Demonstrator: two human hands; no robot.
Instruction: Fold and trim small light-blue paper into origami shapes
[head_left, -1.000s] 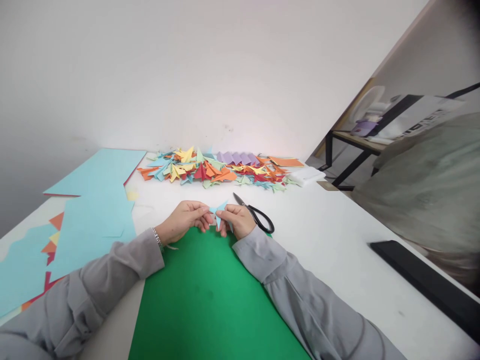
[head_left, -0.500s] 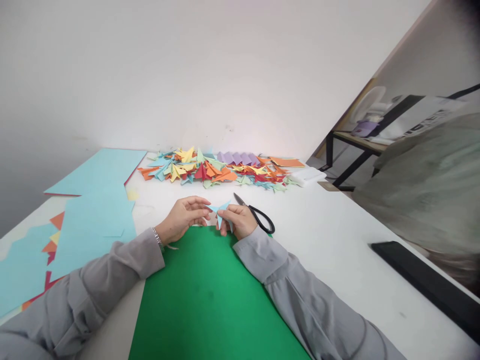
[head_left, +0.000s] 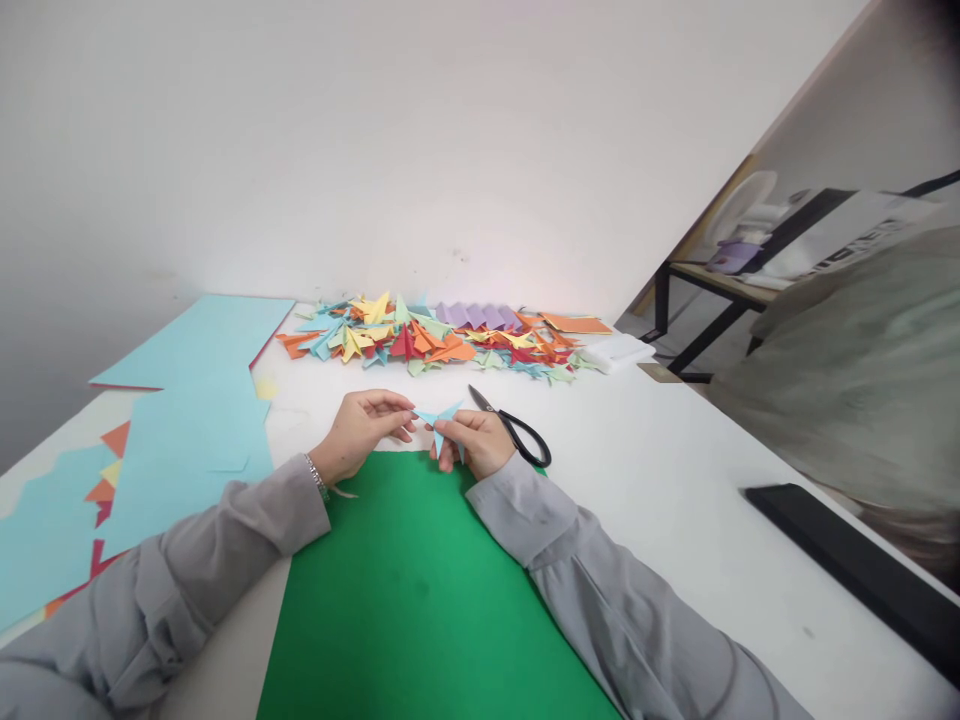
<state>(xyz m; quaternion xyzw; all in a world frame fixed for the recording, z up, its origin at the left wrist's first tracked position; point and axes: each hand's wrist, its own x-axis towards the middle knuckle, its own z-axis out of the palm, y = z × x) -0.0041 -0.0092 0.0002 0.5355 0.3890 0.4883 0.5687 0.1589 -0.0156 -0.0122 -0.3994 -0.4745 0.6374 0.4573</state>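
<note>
over green sheet (head_left: 420, 590), right hand (head_left: 472, 440) pinches blue paper fold (head_left: 437, 418) lying crosswise, left hand (head_left: 364, 428) loosely spread

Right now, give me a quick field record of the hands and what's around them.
left hand: open, fingertips at the folded blue paper piece
right hand: grip pinching the blue piece
under hands: green sheet
behind right hand: black scissors, lying flat
far side: pile of folded coloured paper shapes
left: light blue sheets
</note>
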